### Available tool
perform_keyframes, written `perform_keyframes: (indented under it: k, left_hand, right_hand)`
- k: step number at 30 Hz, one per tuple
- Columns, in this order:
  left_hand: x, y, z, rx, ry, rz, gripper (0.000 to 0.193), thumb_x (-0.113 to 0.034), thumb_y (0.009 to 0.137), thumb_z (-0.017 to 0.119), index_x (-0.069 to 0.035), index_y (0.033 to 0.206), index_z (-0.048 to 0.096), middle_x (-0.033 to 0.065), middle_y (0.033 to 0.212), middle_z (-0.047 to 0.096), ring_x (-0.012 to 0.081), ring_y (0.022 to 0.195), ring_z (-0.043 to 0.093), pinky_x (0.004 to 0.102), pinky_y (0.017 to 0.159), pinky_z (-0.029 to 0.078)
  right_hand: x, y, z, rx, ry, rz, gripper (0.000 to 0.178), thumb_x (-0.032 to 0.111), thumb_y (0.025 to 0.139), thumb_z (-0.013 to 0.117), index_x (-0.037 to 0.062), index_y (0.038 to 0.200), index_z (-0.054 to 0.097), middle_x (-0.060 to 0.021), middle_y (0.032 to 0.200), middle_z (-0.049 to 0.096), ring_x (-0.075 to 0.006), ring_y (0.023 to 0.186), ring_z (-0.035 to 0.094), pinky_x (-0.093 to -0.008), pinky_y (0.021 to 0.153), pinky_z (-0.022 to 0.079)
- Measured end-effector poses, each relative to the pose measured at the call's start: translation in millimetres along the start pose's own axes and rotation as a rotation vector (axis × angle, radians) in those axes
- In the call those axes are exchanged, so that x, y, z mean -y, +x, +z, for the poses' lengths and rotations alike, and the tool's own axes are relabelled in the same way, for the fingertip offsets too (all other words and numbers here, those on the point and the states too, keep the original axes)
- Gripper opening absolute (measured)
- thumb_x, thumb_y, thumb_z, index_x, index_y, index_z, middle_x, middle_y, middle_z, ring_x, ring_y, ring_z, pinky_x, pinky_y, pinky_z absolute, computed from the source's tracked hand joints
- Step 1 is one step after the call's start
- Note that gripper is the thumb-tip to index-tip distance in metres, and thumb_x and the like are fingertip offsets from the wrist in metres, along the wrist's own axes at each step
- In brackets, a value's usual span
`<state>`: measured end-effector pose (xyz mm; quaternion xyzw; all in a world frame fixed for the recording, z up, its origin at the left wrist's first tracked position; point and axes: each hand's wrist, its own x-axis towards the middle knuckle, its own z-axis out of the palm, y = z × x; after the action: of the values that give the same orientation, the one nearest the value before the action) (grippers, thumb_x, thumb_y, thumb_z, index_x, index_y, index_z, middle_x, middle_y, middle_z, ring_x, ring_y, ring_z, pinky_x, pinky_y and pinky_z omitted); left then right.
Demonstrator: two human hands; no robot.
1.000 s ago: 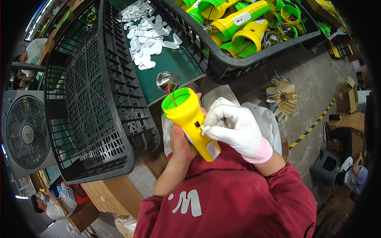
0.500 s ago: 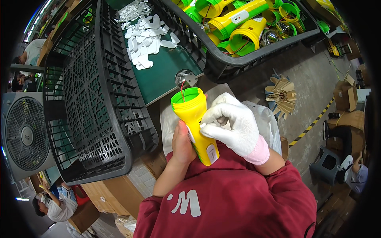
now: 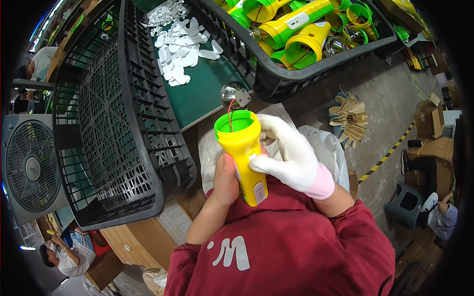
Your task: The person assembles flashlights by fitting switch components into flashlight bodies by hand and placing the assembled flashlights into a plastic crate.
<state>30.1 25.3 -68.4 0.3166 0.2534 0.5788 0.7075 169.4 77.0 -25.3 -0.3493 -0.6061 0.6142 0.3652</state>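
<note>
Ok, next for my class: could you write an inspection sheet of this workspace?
Surface: green tabletop between left crate and right crate.
Job's things: yellow flashlight body, end open; silver reflector just beyond it.
Clutter: loose white parts on the tabletop; more flashlights heaped in right crate.
Hands: left hand bare, gripping the flashlight body; right hand gloved, thumb against its side.
Cables: red wire from flashlight body to reflector.
Surroundings: grey fan, grey stool, seated person.

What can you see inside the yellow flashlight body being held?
Inside the flashlight body, a green lining and a red wire show; the deeper interior is covered by its walls.
</note>
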Motion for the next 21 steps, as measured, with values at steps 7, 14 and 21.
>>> perform_keyframes:
  k: [7,14,21]
  left_hand:
    - [-7,-1,11,-0.146,0.151,-0.027,0.063,-0.055,0.087,0.031,0.001,0.115,0.041,0.0135,0.096,0.054,0.0188,0.083,0.055,0.0295,0.072,0.045]
    - [-13,-6,17,-0.047,0.184,0.058,0.064,-0.056,0.086,0.033,0.002,0.111,0.044,0.0109,0.093,0.056,0.0156,0.082,0.055,0.0274,0.071,0.044]
    - [0,-12,12,-0.053,0.136,0.06,0.07,-0.06,0.084,0.034,0.004,0.11,0.045,0.0111,0.093,0.056,0.0154,0.081,0.055,0.0262,0.071,0.043]
  right_hand:
    - [7,2,2,0.04,0.152,0.053,0.05,0.009,0.073,0.06,0.0001,0.118,0.04,-0.01,0.104,0.054,-0.0136,0.097,0.053,-0.0268,0.085,0.041]
    - [14,-12,9,-0.021,-0.466,-0.212,0.057,0.018,0.072,0.054,-0.0013,0.123,0.037,-0.0186,0.107,0.051,-0.0327,0.096,0.047,-0.0364,0.083,0.038]
    - [-7,-19,23,-0.071,-0.041,-0.127,0.056,0.016,0.074,0.054,-0.002,0.124,0.035,-0.0177,0.109,0.049,-0.0296,0.103,0.045,-0.0344,0.089,0.034]
